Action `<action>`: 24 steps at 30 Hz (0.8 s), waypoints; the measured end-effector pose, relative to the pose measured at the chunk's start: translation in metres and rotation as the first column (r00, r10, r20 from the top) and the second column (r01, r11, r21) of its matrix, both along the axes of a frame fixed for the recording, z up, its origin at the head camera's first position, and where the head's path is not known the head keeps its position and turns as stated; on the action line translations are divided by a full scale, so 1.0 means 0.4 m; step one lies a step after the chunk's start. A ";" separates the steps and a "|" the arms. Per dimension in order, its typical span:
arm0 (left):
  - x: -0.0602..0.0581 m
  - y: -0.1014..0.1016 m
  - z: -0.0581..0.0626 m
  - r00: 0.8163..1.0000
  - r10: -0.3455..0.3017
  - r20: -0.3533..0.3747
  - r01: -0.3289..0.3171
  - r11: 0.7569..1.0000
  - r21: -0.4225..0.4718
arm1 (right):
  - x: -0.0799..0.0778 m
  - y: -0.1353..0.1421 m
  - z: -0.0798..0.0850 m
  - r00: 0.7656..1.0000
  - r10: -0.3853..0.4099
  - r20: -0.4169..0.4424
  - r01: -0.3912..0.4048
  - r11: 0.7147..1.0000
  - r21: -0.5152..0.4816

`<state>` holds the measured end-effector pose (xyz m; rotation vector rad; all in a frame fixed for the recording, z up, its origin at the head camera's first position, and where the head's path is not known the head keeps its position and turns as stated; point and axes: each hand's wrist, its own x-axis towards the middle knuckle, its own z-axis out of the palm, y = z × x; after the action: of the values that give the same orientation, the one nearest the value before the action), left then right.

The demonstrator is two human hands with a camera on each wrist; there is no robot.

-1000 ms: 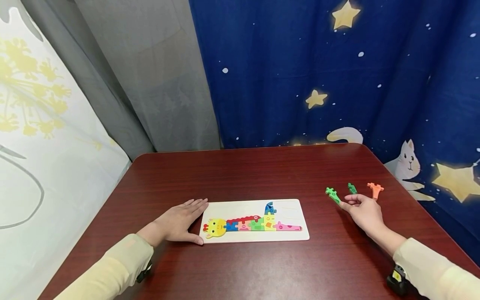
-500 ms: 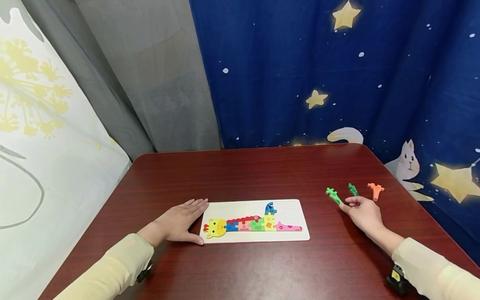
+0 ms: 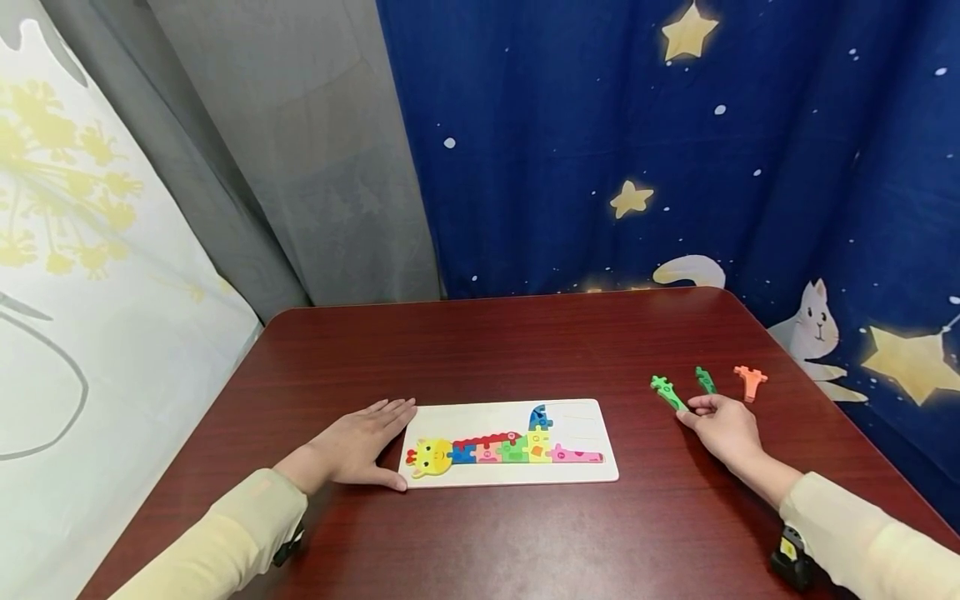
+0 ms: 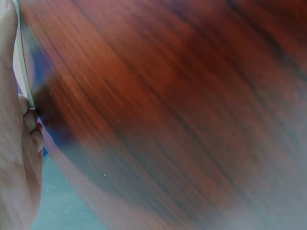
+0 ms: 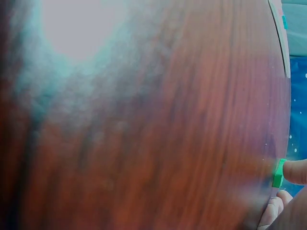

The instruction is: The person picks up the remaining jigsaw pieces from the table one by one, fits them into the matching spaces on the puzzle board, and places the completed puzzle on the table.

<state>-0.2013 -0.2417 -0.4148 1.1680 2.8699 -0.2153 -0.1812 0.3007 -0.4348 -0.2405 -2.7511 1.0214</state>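
A white puzzle board (image 3: 517, 473) lies on the table with a giraffe made of coloured pieces, its yellow head (image 3: 432, 457) at the left and a pink piece (image 3: 576, 456) at the right. A blue piece (image 3: 539, 417) stands up from the body. My left hand (image 3: 362, 446) rests spread out at the board's left edge. To the right, my right hand (image 3: 726, 429) pinches the near end of a light green puzzle piece (image 3: 666, 390) between thumb and fingers. In the right wrist view, the thumb (image 5: 296, 171) meets that green piece.
Beyond my right hand lie a dark green piece (image 3: 705, 380) and an orange piece (image 3: 751, 382). The red-brown table (image 3: 480, 350) ends at a blue star-patterned curtain (image 3: 540, 167) and a grey one. A white printed cloth (image 3: 112, 333) hangs at the left.
The right hand shifts very slightly at the green piece's near end. The left hand, the board and the other pieces stay where they were.
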 end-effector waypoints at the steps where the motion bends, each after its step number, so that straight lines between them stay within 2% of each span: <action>1: 0.000 0.000 0.000 1.000 0.002 0.002 -0.002 1.000 0.000 | -0.001 -0.001 -0.002 1.000 -0.003 -0.002 0.003 1.000 -0.001; 8: 0.001 0.001 0.000 1.000 0.006 0.009 -0.006 1.000 0.003 | -0.005 -0.002 -0.007 1.000 -0.008 -0.028 0.008 1.000 -0.002; 24: -0.003 0.002 -0.006 1.000 0.008 0.009 -0.009 1.000 0.002 | -0.021 -0.004 -0.017 1.000 0.013 -0.029 -0.012 1.000 0.023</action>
<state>-0.2026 -0.2408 -0.4171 1.1538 2.8671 -0.2059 -0.1895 0.2991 -0.4418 -0.2035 -2.7400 0.9886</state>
